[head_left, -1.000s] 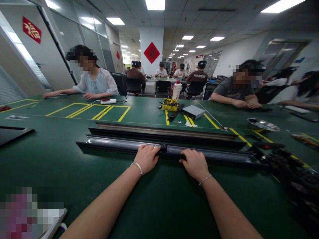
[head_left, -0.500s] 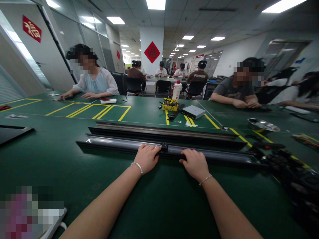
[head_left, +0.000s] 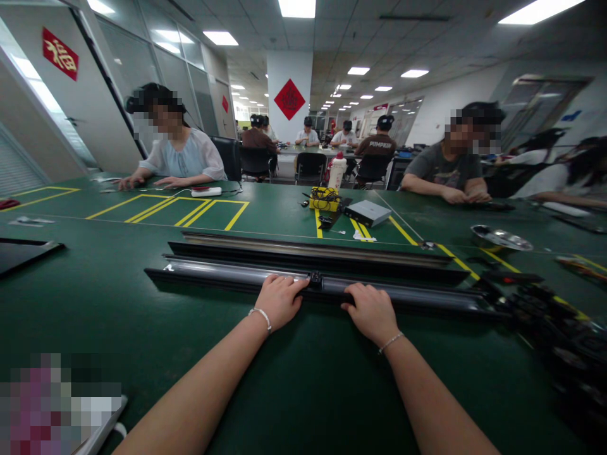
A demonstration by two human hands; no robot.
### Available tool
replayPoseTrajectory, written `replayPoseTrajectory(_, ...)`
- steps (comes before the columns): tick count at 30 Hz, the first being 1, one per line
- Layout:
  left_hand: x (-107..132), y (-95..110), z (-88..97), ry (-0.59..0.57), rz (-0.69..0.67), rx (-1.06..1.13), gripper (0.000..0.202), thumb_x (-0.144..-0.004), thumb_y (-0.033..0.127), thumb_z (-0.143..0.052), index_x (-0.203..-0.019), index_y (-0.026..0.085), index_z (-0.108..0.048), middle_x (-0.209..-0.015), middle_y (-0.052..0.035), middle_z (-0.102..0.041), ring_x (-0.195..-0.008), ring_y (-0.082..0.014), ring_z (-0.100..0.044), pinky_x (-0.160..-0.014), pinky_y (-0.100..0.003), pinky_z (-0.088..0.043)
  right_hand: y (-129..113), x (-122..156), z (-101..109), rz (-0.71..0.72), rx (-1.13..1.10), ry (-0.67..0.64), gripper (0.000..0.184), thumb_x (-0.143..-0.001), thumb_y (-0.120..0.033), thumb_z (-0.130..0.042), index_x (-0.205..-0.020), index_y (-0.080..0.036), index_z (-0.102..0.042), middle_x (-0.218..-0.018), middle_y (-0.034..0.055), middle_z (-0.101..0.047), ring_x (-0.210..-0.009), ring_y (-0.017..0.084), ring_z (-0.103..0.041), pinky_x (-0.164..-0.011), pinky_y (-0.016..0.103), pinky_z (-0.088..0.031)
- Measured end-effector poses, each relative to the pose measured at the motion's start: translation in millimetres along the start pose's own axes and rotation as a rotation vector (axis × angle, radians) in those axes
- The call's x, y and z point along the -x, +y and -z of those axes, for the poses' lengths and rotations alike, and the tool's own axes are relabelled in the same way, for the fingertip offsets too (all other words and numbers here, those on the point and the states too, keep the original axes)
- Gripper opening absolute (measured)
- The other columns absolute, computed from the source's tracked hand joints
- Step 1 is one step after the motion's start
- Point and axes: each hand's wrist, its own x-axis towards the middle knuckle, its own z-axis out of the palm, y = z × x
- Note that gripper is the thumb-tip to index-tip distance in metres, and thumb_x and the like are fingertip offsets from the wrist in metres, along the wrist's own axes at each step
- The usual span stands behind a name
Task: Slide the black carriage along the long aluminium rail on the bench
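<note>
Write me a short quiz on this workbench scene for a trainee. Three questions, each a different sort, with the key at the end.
1. True or false: the left hand is nearer than the right hand to the small black block.

2. Which thing lies just beyond the near black rail, roughly parallel to it?
A) a metal bowl
B) a second long rail
C) a white power strip

3. Fill in the colour: the container near the white, red-capped bottle is ____.

Key: 1. True. 2. B. 3. Yellow.
</note>
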Motion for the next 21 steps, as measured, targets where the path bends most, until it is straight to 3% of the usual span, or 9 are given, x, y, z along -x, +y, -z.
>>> replayPoseTrajectory(21,-1.7,0.6,-0.3,-0.029,0.027,0.002,0.038,-0.076,0.027,-0.044,-0.113,0.034,-0.046,-0.090,-0.0011,-0.058,-0.089,-0.0173,-0.050,-0.085,-0.035,-0.028,-1.3,-1.3,1.4,-0.015,-0.003,-0.029,0.020,-0.074,-0.034,-0.049,-0.091,-0.024,-0.053,-0.094,0.0019,-0.057,-0.086,0.018,-0.047,-0.068,0.031,-0.024)
